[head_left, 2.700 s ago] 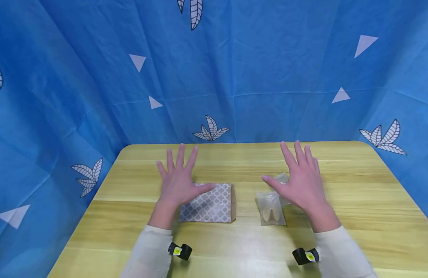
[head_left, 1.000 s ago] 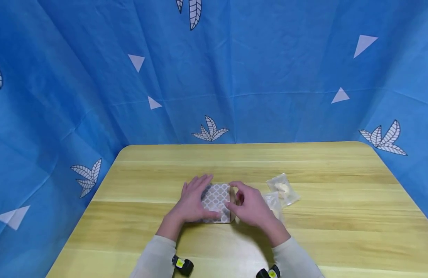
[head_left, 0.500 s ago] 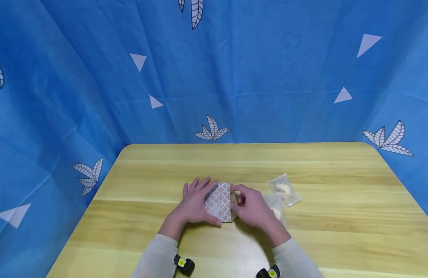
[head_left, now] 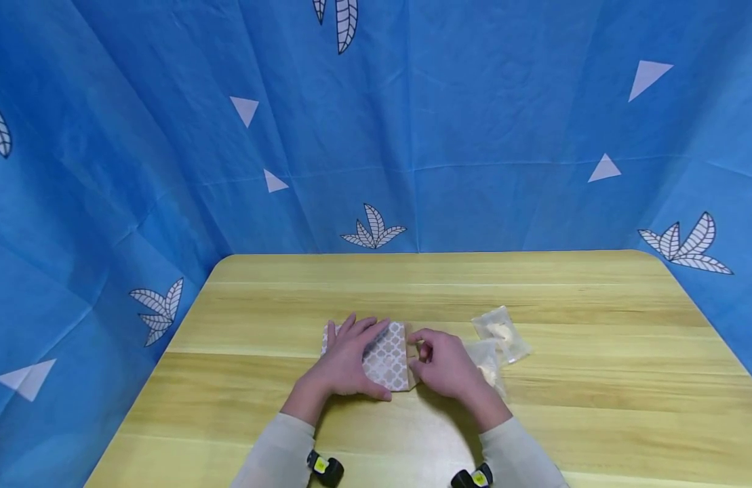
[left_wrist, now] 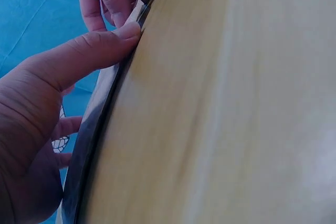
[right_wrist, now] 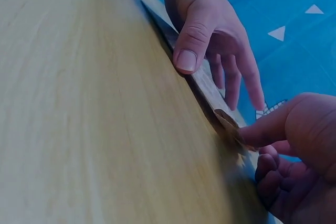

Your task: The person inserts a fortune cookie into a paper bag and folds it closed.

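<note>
A flat paper bag point(head_left: 386, 358) with a white-and-tan lattice print lies on the table, its plain brown end point(head_left: 413, 381) facing right. My left hand point(head_left: 349, 366) rests across the bag with fingers spread toward the far edge. In the left wrist view, its thumb point(left_wrist: 100, 48) presses along the near edge. At the brown end, my right hand point(head_left: 444, 361) pinches the paper between thumb and index finger, the other fingers curled under. The right wrist view has the bag's lifted brown edge point(right_wrist: 227, 120) right at those fingertips.
Two small clear packets with pale contents lie right of the bag: the farther packet point(head_left: 502, 333) and the nearer packet point(head_left: 487, 362), partly behind my right hand. The wooden table point(head_left: 595, 352) ends at a blue patterned curtain point(head_left: 473, 135).
Both hands have come down from spread above the table onto the bag. The left has since slid slightly right, and the right has taken the brown end, which now shows wider.
</note>
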`<control>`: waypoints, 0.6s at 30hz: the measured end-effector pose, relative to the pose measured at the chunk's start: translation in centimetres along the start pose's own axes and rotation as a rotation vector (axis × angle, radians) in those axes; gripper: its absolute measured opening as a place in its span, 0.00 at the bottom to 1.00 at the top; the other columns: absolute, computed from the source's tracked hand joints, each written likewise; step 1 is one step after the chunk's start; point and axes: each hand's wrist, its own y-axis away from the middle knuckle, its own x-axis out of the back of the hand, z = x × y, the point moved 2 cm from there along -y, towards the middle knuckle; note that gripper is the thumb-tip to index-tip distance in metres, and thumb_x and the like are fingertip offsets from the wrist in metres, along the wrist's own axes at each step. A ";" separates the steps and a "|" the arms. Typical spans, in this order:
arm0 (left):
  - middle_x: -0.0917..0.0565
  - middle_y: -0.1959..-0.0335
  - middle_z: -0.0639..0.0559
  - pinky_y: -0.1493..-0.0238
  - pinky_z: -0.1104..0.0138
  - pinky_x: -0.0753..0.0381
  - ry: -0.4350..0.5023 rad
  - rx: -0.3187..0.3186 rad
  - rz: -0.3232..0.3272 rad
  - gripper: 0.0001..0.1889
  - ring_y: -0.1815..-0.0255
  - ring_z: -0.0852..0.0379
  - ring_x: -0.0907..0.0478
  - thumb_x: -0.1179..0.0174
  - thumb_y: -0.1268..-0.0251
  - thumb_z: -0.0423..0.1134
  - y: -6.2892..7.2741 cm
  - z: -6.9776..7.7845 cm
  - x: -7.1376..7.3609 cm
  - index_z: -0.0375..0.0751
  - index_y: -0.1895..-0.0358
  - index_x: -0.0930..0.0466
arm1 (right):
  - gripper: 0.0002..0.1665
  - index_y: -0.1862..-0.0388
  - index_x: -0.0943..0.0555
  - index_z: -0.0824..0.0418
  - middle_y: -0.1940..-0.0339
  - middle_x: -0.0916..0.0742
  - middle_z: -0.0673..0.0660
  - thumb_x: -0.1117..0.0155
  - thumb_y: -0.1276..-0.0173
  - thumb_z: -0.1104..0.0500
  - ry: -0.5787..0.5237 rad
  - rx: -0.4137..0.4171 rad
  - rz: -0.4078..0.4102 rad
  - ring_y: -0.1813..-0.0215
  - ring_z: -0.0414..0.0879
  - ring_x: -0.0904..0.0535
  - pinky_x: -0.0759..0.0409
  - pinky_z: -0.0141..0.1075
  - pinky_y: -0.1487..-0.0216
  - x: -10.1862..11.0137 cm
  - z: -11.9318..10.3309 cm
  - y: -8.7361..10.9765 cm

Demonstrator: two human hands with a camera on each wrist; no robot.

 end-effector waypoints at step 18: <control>0.37 0.26 0.58 0.31 0.35 0.72 0.039 -0.028 0.023 0.65 0.22 0.39 0.55 0.21 0.71 0.66 0.1 0.3 -0.1 0.63 0.20 0.46 | 0.14 0.57 0.14 0.58 0.77 0.24 0.46 0.26 0.44 0.65 0.014 0.072 -0.007 0.73 0.40 0.30 0.28 0.36 0.69 0.1 0.2 -0.2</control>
